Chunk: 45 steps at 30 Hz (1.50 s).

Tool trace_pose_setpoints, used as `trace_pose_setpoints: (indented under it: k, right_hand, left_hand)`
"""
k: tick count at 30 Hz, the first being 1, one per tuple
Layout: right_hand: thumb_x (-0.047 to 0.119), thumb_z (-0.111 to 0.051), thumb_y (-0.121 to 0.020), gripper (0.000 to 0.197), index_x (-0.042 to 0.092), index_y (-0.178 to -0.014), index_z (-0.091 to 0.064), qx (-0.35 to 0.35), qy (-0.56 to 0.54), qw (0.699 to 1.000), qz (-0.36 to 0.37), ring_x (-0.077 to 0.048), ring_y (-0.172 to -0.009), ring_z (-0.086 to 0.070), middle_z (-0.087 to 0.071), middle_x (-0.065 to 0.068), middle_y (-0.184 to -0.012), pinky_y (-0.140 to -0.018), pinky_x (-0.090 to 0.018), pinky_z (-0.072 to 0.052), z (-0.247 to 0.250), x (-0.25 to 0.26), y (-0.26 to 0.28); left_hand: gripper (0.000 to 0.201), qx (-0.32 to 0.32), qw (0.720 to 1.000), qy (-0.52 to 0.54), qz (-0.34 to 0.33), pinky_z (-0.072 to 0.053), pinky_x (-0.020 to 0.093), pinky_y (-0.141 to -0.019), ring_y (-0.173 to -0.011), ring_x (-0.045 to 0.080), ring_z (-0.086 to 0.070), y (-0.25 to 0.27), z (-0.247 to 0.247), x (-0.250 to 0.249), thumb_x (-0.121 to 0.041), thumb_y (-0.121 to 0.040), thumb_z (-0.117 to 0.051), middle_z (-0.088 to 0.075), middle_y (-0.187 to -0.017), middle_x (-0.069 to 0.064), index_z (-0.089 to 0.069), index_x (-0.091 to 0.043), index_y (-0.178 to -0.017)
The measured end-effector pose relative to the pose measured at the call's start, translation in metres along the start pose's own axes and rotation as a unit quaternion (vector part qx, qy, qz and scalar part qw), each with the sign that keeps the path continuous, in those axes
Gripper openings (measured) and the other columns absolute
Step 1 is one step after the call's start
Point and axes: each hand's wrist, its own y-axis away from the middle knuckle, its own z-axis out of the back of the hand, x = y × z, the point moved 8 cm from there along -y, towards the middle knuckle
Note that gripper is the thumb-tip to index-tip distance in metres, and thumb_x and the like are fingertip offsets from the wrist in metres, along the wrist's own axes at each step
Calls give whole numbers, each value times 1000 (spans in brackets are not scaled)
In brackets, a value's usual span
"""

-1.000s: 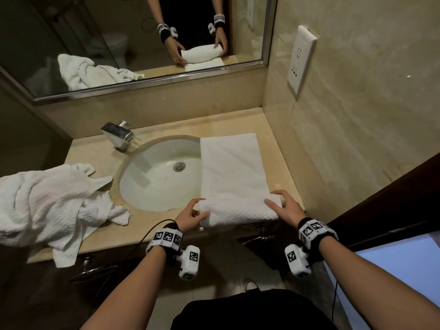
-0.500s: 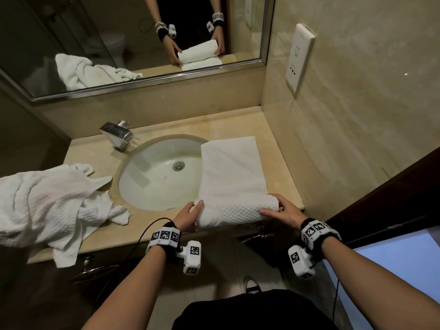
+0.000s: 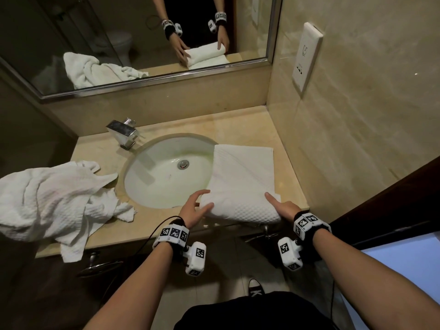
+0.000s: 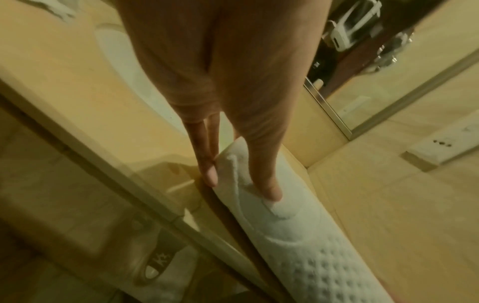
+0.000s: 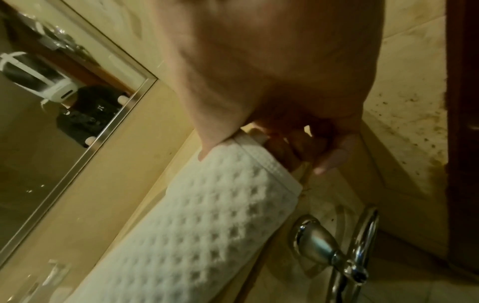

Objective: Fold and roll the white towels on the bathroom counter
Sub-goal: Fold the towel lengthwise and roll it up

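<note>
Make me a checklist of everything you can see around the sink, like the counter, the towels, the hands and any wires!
Surface: beige stone counter with an oval sink set into it.
Job's things: folded towel, partly rolled at the near edge, lying beside the sink and partly over its rim; crumpled towels heaped at the counter's left end, not yet folded.
Clutter: nothing seen.
Grip, left: left hand has straight fingers pressing the roll's left end.
Grip, right: right hand rests on the roll's right end, index finger straight on top.
Cables: black cable running from the left wrist band.
Surroundings: chrome faucet, mirror, wall socket, cabinet handle below.
</note>
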Motion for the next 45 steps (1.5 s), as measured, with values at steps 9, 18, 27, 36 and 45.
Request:
trace_pose_setpoints:
  k: [9, 18, 27, 36, 45]
  right_hand:
    - [53, -80, -68, 76, 32, -132, -45, -77, -71, 967, 232, -20, -118, -46, -40, -4, -133, -102, -33, -38, 9, 9, 14]
    - [21, -93, -53, 100, 33, -137, -41, -44, 69, 944, 319, -23, -126, -45, -42, -2, -138, -107, -37, -37, -2, 6, 11]
    - [67, -79, -57, 88, 24, -131, -57, 43, -96, 974, 199, -16, -112, -61, -65, 2, -124, -97, -29, -49, 6, -3, 16]
    - [79, -54, -74, 81, 4, -105, -65, -26, -59, 996, 55, -25, -97, -63, -68, -11, -107, -76, -31, -44, 5, 0, 8]
    - [54, -80, -68, 59, 41, -121, -56, -78, 27, 930, 358, -11, -123, -42, -44, 12, -132, -108, -33, -31, 10, 25, 29]
  left_hand:
    - [77, 27, 996, -77, -32, -45, 32, -92, -109, 24, -53, 3, -14, 7, -10, -60, -86, -49, -125, -1, -43, -30, -121]
    - [64, 74, 996, -53, 15, -59, 36, -59, -90, 26, -61, -4, -13, 4, -23, -77, -80, -52, -117, 6, -43, -18, -129]
    - [69, 129, 970, -6, 207, -60, 47, -76, -95, 34, -67, -4, -9, 22, -67, -89, -42, -63, -118, 16, -47, -11, -130]
    - [48, 12, 996, 19, 84, -52, 61, -84, -118, 35, -48, -8, -7, 21, -59, -87, -53, -41, -133, 8, -40, -41, -129]
    - [24, -29, 998, 48, -1, -58, 48, -48, -95, 29, -59, 9, 3, 2, -33, -89, -65, -42, -131, -3, -58, -29, -112]
